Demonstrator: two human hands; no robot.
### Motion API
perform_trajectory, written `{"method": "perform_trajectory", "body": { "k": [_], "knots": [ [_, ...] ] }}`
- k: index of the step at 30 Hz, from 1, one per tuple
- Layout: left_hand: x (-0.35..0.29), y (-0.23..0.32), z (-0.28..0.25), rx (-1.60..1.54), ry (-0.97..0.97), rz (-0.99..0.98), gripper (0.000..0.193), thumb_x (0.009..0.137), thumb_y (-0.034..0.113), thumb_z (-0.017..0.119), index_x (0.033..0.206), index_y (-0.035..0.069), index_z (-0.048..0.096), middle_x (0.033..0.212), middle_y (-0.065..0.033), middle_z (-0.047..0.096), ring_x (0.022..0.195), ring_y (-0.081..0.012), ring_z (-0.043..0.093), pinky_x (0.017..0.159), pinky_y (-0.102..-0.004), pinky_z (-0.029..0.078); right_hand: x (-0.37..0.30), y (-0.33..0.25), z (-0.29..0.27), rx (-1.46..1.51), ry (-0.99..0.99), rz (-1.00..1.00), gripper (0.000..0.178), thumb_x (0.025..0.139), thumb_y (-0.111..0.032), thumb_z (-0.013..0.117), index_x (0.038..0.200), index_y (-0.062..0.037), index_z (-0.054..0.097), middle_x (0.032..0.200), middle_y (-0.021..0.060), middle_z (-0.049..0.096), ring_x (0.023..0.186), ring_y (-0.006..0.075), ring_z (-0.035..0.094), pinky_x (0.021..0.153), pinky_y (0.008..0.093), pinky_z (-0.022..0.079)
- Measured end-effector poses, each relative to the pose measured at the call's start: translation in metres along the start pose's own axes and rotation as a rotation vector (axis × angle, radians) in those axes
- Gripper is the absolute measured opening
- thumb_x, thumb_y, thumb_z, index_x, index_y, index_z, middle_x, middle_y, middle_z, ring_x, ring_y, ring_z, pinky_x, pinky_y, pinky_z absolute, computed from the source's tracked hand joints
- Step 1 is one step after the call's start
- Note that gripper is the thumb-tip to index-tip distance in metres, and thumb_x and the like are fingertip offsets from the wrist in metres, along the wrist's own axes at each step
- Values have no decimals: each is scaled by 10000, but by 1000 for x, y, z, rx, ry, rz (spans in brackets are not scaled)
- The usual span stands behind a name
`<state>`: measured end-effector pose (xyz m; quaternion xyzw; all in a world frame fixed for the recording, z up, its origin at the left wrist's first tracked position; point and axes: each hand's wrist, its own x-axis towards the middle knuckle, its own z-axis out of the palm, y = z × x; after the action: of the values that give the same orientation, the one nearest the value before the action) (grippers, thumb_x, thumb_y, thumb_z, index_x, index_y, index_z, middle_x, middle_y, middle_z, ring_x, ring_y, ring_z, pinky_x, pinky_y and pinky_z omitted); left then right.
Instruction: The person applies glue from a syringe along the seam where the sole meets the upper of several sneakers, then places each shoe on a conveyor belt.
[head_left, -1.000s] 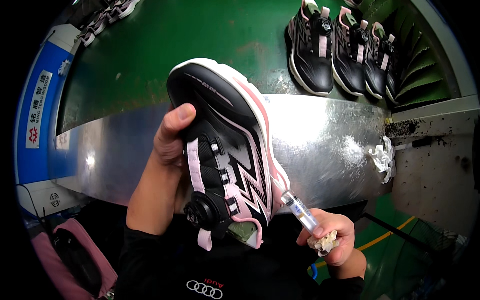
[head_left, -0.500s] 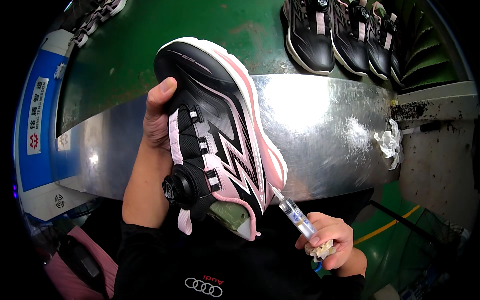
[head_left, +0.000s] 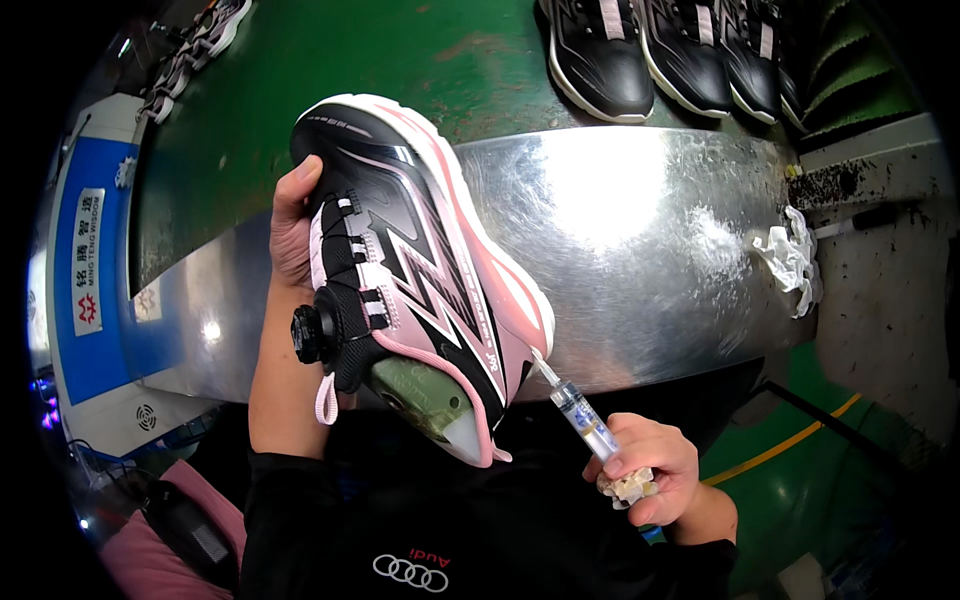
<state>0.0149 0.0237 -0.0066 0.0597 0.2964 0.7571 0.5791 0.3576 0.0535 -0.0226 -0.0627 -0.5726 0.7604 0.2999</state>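
A black and pink sneaker (head_left: 420, 270) with a white and pink sole is gripped by my left hand (head_left: 292, 225), the thumb over its upper and the other fingers hidden beneath. A green shoe last (head_left: 425, 395) fills its opening, and a round black dial (head_left: 312, 333) sits on the tongue side. My right hand (head_left: 650, 465) is closed round a clear syringe (head_left: 585, 420). The syringe's tip meets the seam between sole and upper near the heel. A crumpled whitish wad (head_left: 628, 487) is also held in the right hand, against the syringe's rear end.
Several similar sneakers (head_left: 600, 70) stand at the back right on the green table (head_left: 400, 60). A shiny metal plate (head_left: 640, 290) covers the table's near part. Crumpled white tissue (head_left: 790, 262) and a dark-handled tool (head_left: 870, 220) lie at the right. More shoes (head_left: 195, 50) stand far left.
The sneaker has shifted slightly left and rolled, showing more of its sole side and opening. The syringe has moved left with it, its tip staying at the heel seam.
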Motion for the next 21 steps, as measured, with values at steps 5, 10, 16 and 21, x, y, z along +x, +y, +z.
{"method": "perform_trajectory", "body": {
  "k": [5,10,16,21],
  "knots": [
    [-7,22,-25,254,84,-15,403,864,292,538,1165,24,552,1101,-153,624,1000,-260,624,894,-408,509,0,5,-4,-3,28,10,425,779,-361,722,998,-6,638,782,65,658,600,176,525,553,293,382],
    [-27,35,-33,538,193,96,407,879,178,505,1214,-47,454,1115,-186,598,982,-271,623,873,-402,512,3,9,-5,-26,34,50,404,756,-313,747,1008,-16,640,824,56,655,631,181,504,574,293,389],
    [-64,54,-50,865,276,48,546,824,213,615,1246,-66,410,1172,-184,558,1061,-251,578,940,-355,456,14,16,-3,-87,28,-7,381,726,-251,764,1017,-41,635,865,56,655,626,193,501,590,295,384],
    [-106,54,-59,765,287,6,400,833,134,610,1158,-47,460,1112,-149,578,1004,-212,593,903,-330,476,20,18,2,-152,11,-36,373,724,-230,764,1022,-52,627,862,44,655,626,198,505,594,300,379]
  ]
}}
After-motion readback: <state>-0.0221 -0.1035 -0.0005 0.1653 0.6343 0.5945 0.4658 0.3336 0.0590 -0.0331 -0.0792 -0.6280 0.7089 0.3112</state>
